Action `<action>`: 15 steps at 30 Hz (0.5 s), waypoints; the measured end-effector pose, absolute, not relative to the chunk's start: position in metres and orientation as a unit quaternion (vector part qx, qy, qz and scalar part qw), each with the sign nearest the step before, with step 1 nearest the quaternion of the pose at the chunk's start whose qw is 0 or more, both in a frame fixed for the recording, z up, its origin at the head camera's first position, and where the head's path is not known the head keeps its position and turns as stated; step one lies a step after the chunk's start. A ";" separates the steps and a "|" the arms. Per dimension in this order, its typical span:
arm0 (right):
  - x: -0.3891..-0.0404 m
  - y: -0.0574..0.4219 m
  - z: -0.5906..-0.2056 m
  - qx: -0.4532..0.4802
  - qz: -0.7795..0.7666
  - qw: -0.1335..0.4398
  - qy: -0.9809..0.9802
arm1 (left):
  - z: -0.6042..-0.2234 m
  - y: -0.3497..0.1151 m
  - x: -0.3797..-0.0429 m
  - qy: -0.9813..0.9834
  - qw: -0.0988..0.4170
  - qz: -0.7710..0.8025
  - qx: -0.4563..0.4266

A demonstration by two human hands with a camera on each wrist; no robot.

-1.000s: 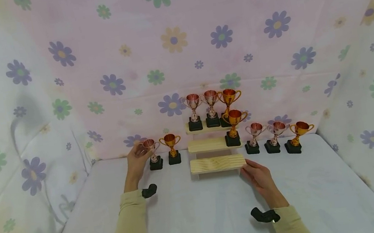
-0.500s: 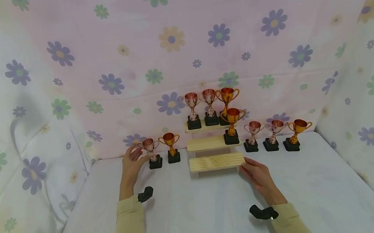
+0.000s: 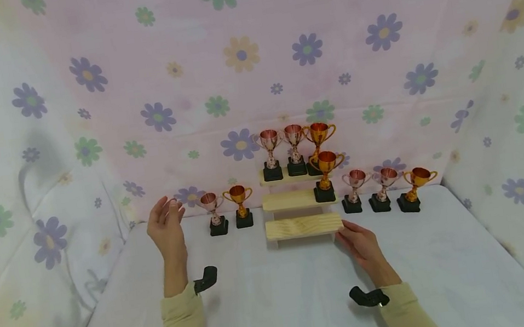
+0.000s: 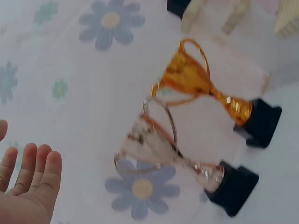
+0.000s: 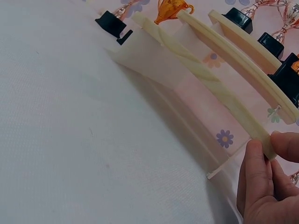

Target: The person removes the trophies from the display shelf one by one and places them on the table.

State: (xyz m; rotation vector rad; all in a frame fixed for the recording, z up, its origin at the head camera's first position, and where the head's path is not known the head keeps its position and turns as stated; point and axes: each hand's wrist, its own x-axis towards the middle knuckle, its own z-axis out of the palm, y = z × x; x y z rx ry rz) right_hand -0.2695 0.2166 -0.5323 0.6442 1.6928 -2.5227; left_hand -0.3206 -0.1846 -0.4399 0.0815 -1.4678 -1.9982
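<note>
My left hand (image 3: 166,223) hovers at the left with loosely bent fingers and holds nothing. Just to its right stands a rose-gold trophy cup (image 3: 210,204) on a black base, apart from the hand. Beside that cup is a gold trophy cup (image 3: 239,197); the left wrist view shows both cups. With my right hand (image 3: 363,247) I pinch the right end of the lowest step of a three-step wooden display stand (image 3: 304,227). In the right wrist view the thumb (image 5: 286,145) lies over the board and fingers are under it.
Two rose-gold cups (image 3: 269,146) and a gold one stand on the top step. Another gold cup (image 3: 326,169) is at the middle step's right end. Right of the stand, two rose-gold cups and a gold cup (image 3: 418,181) line the white table's back, before a flowered cloth.
My left hand has let go of the left rose-gold cup and drawn away to the left. That cup stays standing on the table. The right hand keeps its hold on the stand.
</note>
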 end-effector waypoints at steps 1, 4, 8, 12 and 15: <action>-0.269 0.217 -0.532 0.208 -0.812 0.018 0.545 | -0.437 -0.179 -0.319 -0.552 0.329 -0.766 0.013; -0.269 0.218 -0.532 0.208 -0.814 0.018 0.542 | -0.431 -0.157 -0.317 -0.544 0.320 -0.775 -0.039; -0.268 0.219 -0.531 0.202 -0.816 0.018 0.541 | -0.428 -0.119 -0.316 -0.578 0.265 -0.764 -0.108; -0.267 0.219 -0.531 0.200 -0.815 0.017 0.543 | -0.423 -0.081 -0.312 -0.616 0.192 -0.744 -0.172; -0.267 0.217 -0.532 0.198 -0.813 0.020 0.547 | -0.418 -0.057 -0.312 -0.632 0.147 -0.735 -0.197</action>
